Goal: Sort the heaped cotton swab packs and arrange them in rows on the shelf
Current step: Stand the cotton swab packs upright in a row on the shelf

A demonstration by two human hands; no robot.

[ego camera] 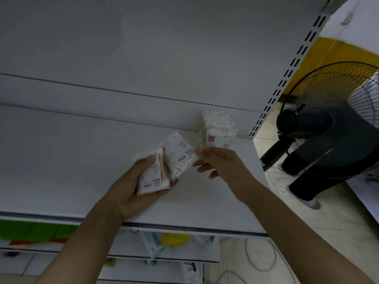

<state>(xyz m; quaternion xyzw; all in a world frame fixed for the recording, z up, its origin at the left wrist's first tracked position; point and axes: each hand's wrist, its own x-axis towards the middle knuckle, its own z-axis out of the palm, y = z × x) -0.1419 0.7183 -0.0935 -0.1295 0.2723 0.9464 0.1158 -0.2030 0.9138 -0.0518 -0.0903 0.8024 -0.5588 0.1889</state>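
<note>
Gripping a bundle [152, 178] in left hand [131, 188]. Pinching one tilted pack [178, 155] with right hand [223, 164]. Just beyond that nearer hand, back-right: the stack [218, 133].

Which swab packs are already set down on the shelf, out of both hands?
The cluster at the back right, by the slotted upright. The bundle is gripped in the left hand, and the tilted pack is pinched by the right hand.

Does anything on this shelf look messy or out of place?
Slightly: the shelved packs near the back right corner of the shelf overlap unevenly, not yet a tidy row. Nothing looks spilled or damaged.
</note>
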